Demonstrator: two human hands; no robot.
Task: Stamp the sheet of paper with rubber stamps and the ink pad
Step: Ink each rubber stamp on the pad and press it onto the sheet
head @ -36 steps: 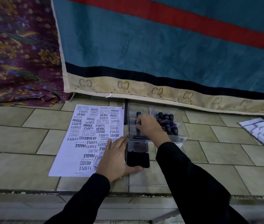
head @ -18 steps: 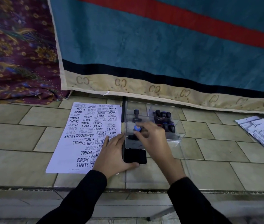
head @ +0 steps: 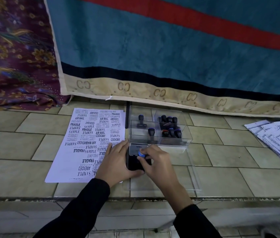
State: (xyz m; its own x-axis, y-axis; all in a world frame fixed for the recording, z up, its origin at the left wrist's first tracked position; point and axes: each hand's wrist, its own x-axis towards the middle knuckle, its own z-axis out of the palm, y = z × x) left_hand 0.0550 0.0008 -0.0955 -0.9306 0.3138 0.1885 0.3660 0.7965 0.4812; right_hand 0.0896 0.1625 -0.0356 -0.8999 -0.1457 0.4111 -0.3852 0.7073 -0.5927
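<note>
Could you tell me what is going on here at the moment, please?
A person's right hand pinches a blue-topped rubber stamp onto the open ink pad, while the left hand lies flat on the sheet of paper beside it, thumb against the pad. The sheet is largely covered in imprints. More stamps stand in the clear box behind.

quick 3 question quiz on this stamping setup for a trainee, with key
1. True or false: the right hand holds a stamp over the ink pad.
2. The left hand rests on: A) the sheet of paper B) a keyboard C) a pocket.
3. Fill in: the spare stamps stand in a clear ____.
Key: 1 true; 2 A; 3 box.
</note>
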